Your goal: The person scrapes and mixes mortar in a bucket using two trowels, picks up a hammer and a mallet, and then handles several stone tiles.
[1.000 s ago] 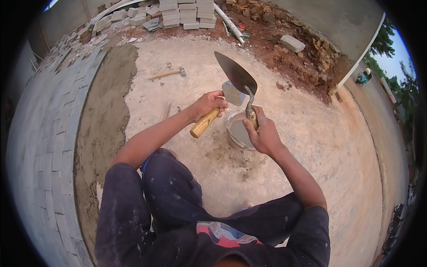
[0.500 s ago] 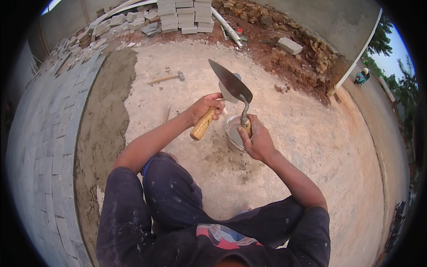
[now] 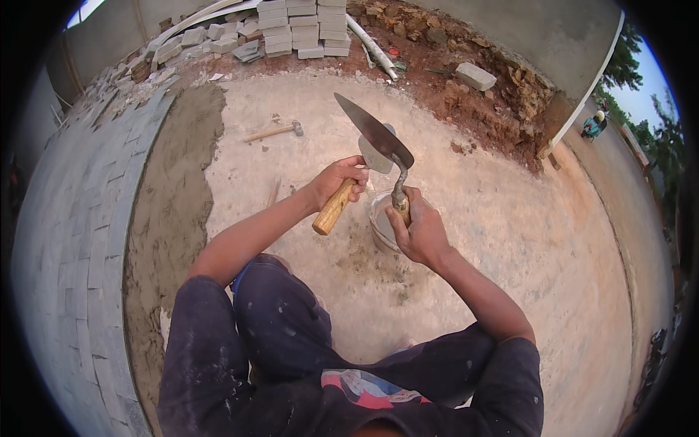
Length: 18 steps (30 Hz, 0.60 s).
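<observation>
My left hand [image 3: 339,180] is closed around a wooden-handled trowel. Its thick handle [image 3: 333,210] slants down toward me, and its small, rounded grey blade [image 3: 375,157] is partly hidden. In front of that blade is the long, dark blade of a pointed trowel [image 3: 371,130], tip up and to the left. My right hand [image 3: 422,230] grips the pointed trowel by its short wooden handle, below a bent metal neck. Whether the two blades touch, I cannot tell. Just below, partly covered by my right hand, a bucket [image 3: 376,231] of greyish contents stands on the ground.
On the pale ground ahead lies a hammer [image 3: 271,132]. To the left, a wet mortar strip [image 3: 169,197] borders grey paving [image 3: 80,240]. Stacked blocks [image 3: 304,33], a white pipe [image 3: 373,48] and rubble lie at the back. A person on a motorbike [image 3: 593,127] is far right.
The pointed trowel's tip has shifted slightly up and to the left. Both hands keep their hold, with hardly any other movement.
</observation>
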Each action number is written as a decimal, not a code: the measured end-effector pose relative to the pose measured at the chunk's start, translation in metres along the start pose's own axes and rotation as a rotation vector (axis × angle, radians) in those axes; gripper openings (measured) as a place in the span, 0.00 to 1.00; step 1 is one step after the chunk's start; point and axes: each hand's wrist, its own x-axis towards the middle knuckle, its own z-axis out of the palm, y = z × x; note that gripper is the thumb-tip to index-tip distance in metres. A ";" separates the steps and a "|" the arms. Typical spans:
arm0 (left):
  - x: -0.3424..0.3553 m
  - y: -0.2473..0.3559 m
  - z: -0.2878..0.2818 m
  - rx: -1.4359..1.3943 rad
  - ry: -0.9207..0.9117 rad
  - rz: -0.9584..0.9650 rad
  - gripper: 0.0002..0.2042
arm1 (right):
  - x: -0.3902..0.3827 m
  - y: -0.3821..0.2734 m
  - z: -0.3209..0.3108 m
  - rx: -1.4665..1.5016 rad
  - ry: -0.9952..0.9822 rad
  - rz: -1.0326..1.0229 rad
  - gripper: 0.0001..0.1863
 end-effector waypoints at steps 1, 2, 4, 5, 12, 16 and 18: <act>0.000 -0.001 0.003 -0.010 -0.013 0.004 0.15 | -0.003 -0.003 -0.001 0.039 0.038 0.009 0.23; 0.000 -0.004 0.004 -0.042 -0.016 0.003 0.15 | -0.003 0.003 0.003 -0.010 -0.003 0.016 0.23; 0.004 -0.002 0.007 -0.086 -0.032 0.013 0.15 | 0.009 0.012 0.009 -0.115 -0.066 0.017 0.23; 0.005 -0.002 0.008 -0.054 -0.034 -0.004 0.16 | 0.006 0.015 0.008 -0.095 -0.045 0.012 0.23; 0.003 0.004 0.011 -0.060 -0.017 0.037 0.16 | 0.006 0.011 0.002 -0.061 -0.044 0.073 0.22; 0.000 0.000 0.005 -0.037 0.007 0.040 0.16 | -0.003 0.007 -0.002 0.002 -0.012 0.050 0.22; 0.000 0.003 0.004 -0.061 -0.006 0.040 0.15 | -0.002 0.000 -0.004 0.027 0.014 0.029 0.22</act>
